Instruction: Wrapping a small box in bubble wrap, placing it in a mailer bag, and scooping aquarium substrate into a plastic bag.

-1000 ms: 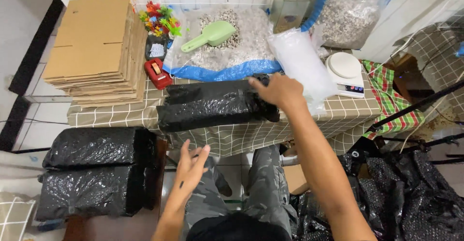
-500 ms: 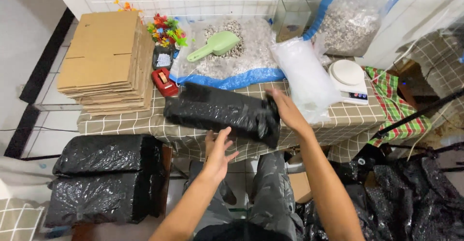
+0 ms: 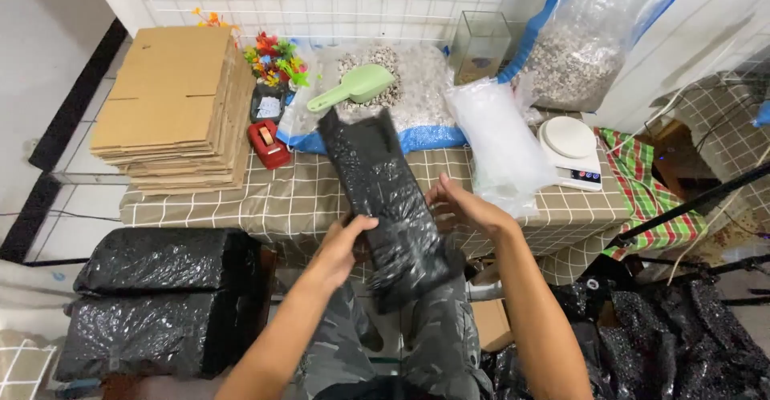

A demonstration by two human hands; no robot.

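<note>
The long black bubble-wrap mailer bag (image 3: 383, 200), judged light, soft and slippery, is gripped at its lower end between the left hand (image 3: 343, 244) and right hand (image 3: 464, 208), where it seems best held.

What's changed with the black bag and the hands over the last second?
The black bag came off the table toward the person and turned from lying crosswise to pointing away. The left hand, free before, now grips its near end; the right hand stays on it. The cardboard stack, green scoop and scale stayed put.
</note>
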